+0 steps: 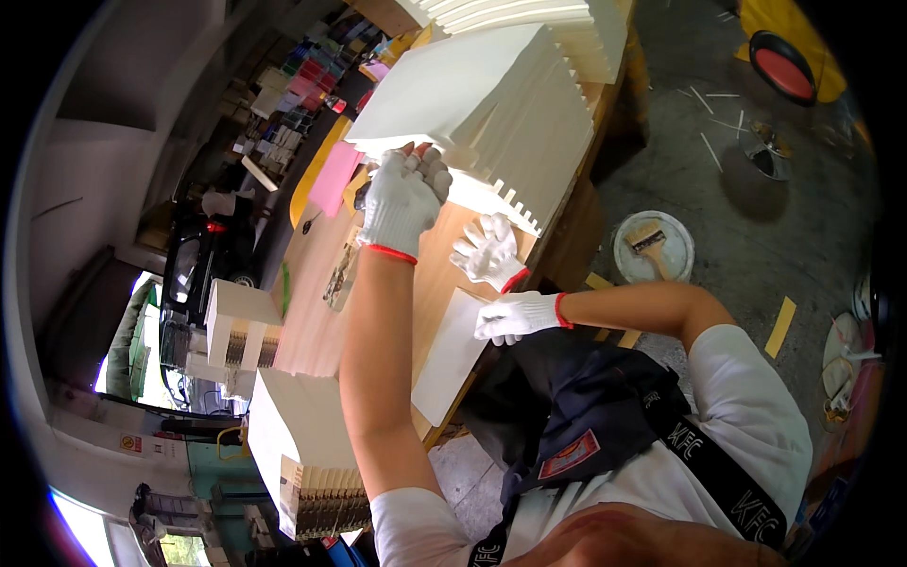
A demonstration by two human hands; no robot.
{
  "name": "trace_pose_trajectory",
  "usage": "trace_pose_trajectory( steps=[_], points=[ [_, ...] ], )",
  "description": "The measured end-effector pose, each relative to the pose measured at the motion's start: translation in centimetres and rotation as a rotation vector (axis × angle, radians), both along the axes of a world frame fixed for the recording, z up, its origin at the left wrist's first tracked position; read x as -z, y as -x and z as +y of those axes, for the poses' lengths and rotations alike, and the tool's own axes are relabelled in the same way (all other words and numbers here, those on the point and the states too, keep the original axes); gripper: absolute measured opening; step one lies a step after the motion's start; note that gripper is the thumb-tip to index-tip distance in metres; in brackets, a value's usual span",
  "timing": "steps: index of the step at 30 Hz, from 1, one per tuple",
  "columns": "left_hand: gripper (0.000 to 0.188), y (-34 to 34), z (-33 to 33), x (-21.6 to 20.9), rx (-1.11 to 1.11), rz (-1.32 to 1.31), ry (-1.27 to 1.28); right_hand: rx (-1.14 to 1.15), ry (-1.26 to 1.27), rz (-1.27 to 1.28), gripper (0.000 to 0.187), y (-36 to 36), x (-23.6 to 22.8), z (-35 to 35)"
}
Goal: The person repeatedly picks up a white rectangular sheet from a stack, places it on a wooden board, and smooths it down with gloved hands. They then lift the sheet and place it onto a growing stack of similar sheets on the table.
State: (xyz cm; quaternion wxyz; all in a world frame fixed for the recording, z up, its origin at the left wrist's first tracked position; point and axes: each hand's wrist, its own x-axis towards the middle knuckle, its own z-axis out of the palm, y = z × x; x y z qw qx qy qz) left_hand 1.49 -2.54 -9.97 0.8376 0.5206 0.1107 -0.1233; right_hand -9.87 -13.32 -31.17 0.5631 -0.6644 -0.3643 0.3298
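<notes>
My left hand (406,200), in a white knit glove with a red cuff, reaches to the near edge of a tall stack of white paper (458,80). Its bent fingers, bare at some tips, are closed at that edge; the thumb is not plain to see. My right hand (518,317), gloved alike, lies at the table's near edge with curled fingers over a flat white sheet (446,357). Whatever those fingers hold is hidden. Between the hands and the stack, a spare white glove (489,251) rests on the wooden table (316,283).
More paper stacks stand behind (529,14) and at the table's left end (298,416). Scissors (310,225) and a pink sheet (333,178) lie on the table's far side. On the floor at right are a white bucket with a brush (654,248) and a red stool (782,68).
</notes>
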Motion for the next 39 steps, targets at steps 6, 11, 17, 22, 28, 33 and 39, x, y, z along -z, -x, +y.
trace_pose_trajectory(
  steps=[6, 11, 17, 22, 28, 33, 39],
  points=[
    [0.04, -0.6, -0.5, -2.4, 0.033, -0.016, 0.112, 0.022, 0.009, 0.107, 0.042, 0.1, 1.2, -2.1],
    [0.055, -2.0, -3.3, -3.8, 0.089, 0.006, 0.137, 0.029, 0.059, 0.167, 0.04, 0.6, 0.7, -3.5],
    [0.04, -4.3, -4.9, -1.5, -0.003, -0.157, 0.237, 0.018, 0.049, 0.147, 0.04, 1.8, 0.1, -4.0],
    [0.037, -4.7, -5.2, -0.7, -0.094, -0.227, 0.259, 0.021, 0.054, 0.166, 0.038, 2.4, -0.5, -4.7],
    [0.032, -3.8, -1.3, -1.0, -0.108, -0.319, 0.176, 0.098, 0.029, 0.211, 0.034, 2.2, -2.5, -6.2],
    [0.033, 2.3, 10.6, 0.9, -0.086, -0.275, -0.046, 0.18, -0.039, 0.379, 0.033, -1.2, -3.1, -6.5],
    [0.041, 13.4, 24.3, 8.6, -0.27, -0.116, -0.015, 0.465, -0.653, 0.957, 0.048, -6.5, -8.5, -1.0]
  ],
)
